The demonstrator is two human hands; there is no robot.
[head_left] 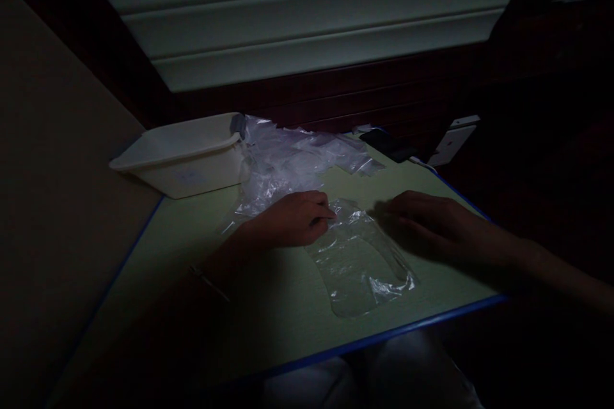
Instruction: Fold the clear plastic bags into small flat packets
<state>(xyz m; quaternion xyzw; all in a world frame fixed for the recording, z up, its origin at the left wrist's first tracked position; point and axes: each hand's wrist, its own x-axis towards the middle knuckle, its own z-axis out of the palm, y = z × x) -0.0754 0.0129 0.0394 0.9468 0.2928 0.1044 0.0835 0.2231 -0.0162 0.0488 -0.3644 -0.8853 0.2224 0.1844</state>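
Note:
A clear plastic bag (357, 265) lies flat on the pale green table (268, 307) in front of me. My left hand (295, 217) rests at the bag's upper left corner, with fingers curled and pinching its edge. My right hand (426, 220) lies at the bag's upper right side, fingers stretched forward and low over the plastic, somewhat blurred. A heap of more clear plastic bags (292, 160) sits just behind my left hand.
A white plastic tub (187, 156) stands at the table's back left corner. A dark phone (384, 142) and a white device (453, 137) lie at the back right. The table has a blue edge (384, 335). The surroundings are dark.

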